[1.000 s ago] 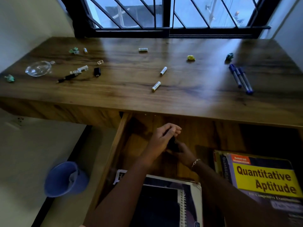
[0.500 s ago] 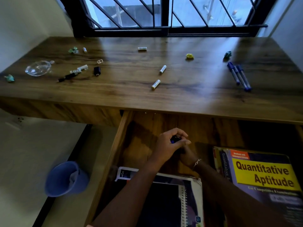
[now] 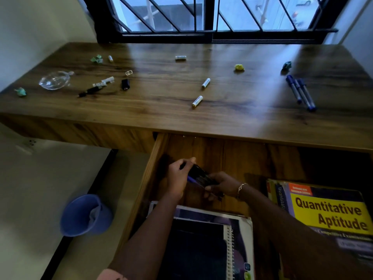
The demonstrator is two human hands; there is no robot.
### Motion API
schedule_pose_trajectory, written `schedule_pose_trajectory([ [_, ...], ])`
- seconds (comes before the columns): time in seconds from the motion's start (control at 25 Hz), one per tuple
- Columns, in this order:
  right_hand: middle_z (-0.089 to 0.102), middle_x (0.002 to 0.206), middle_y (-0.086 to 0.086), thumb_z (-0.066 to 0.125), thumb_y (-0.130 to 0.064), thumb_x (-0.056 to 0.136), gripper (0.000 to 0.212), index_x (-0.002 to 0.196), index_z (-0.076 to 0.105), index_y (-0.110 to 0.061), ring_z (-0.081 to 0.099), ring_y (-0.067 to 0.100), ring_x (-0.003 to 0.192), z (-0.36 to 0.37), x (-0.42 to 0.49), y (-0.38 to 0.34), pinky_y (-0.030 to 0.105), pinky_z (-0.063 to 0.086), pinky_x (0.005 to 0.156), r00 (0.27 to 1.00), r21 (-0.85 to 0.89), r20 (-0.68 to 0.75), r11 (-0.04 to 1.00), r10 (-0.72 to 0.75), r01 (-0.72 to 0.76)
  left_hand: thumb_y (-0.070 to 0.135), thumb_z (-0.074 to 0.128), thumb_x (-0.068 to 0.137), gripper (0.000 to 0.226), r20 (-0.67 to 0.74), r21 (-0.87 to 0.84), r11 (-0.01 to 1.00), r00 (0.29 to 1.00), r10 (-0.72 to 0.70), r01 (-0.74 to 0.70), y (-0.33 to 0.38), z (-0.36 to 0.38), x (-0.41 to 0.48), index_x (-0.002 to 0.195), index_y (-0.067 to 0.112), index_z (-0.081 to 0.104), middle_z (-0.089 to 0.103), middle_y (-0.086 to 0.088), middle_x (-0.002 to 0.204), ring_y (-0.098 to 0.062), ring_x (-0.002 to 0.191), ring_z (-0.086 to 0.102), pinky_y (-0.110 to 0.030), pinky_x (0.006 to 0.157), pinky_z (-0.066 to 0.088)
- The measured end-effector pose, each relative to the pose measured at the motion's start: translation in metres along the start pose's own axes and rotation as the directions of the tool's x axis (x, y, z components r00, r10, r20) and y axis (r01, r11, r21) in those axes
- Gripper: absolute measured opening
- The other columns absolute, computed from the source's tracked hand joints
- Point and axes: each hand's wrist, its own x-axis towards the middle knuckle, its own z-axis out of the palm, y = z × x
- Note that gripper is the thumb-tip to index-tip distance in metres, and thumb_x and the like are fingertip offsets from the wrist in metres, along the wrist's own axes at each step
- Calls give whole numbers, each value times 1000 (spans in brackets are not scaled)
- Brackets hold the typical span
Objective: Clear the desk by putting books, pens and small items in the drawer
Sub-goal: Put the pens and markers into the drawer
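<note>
The drawer [image 3: 153, 164] under the wooden desk [image 3: 232, 110] is pulled out. Inside it, my left hand [image 3: 178, 178] and my right hand [image 3: 222, 184] both grip a dark bundle of pens [image 3: 199, 176], held low over the drawer floor. A spiral notebook [image 3: 238, 239] and a yellow "Quantitative Aptitude" book [image 3: 327, 211] lie in the drawer. On the desk top lie three blue markers [image 3: 301, 91], several white batteries [image 3: 197, 101], a black small item [image 3: 125, 84], a black pen [image 3: 89, 91] and crumpled paper bits [image 3: 239, 67].
A clear glass dish [image 3: 54, 80] sits at the desk's left end. A blue bin [image 3: 86, 215] stands on the floor left of the drawer. A barred window [image 3: 212, 17] runs along the desk's far edge, with walls at both sides.
The dark bundle, held upright between both hands before, now lies tilted lower in the drawer. My left hand has shifted left and my right hand has come out from behind it.
</note>
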Motion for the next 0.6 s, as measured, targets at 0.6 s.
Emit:
schedule_pose_trajectory([
  [0.6, 60, 112, 10, 55, -13, 89, 25, 114, 56, -10, 57, 23, 102, 46, 41, -11, 32, 49, 88, 966, -663, -208, 748, -156, -22, 22, 34, 100, 48, 467, 849, 226, 878, 106, -478, -52, -49, -12, 147, 17, 24, 19, 0, 156, -11, 144, 13, -23, 114, 1],
])
